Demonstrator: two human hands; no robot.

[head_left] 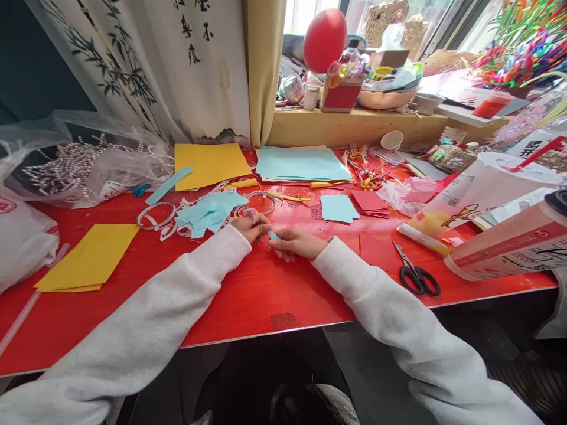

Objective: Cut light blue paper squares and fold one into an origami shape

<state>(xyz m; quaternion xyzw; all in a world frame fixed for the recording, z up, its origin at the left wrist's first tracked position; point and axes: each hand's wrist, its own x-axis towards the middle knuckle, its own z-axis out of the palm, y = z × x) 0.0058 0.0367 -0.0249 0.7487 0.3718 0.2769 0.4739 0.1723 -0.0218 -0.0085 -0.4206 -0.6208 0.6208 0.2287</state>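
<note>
Over the middle of the red table, my two hands are close together. My right hand (295, 243) pinches a small folded piece of light blue paper (273, 235). My left hand (252, 229) is closed beside it, fingertips near the paper's edge. A small pinkish round thing (250, 213) shows at the top of my left hand; its kind is unclear. Just left of that hand lies a heap of light blue paper pieces (210, 212), with silvery rings (156, 216) around it. Black-handled scissors (419, 278) rest open to the right.
Yellow sheets (91, 257) lie at left, more yellow paper (211, 165) and a light blue stack (303, 163) at the back. Small blue cards (337, 208) and red cards (371, 203) sit right of centre. Large drink cups (514, 242) stand at the right edge.
</note>
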